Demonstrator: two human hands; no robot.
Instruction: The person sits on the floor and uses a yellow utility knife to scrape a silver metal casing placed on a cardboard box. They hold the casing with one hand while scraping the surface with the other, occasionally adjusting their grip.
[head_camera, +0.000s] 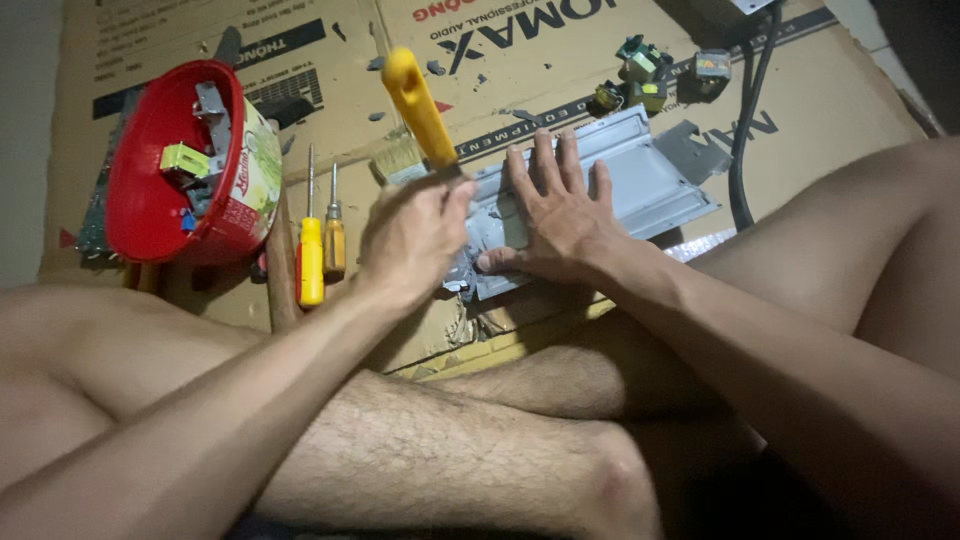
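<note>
My left hand (412, 235) is closed around a screwdriver with a yellow handle (419, 108); the handle points up and away, and the tip is hidden behind my fingers near the left end of a grey metal chassis (640, 175). Flat on that chassis lies my right hand (555, 215), fingers spread, pressing it onto the cardboard sheet (820, 100) on the floor. My crossed legs fill the lower part of the view.
A red plastic bowl (150, 215) holding metal parts and a green piece sits at the left. Two screwdrivers (320, 250) lie beside it, a brush (398, 160) behind them. Small electronic components (645, 75) and a black cable (745, 130) lie at the far right.
</note>
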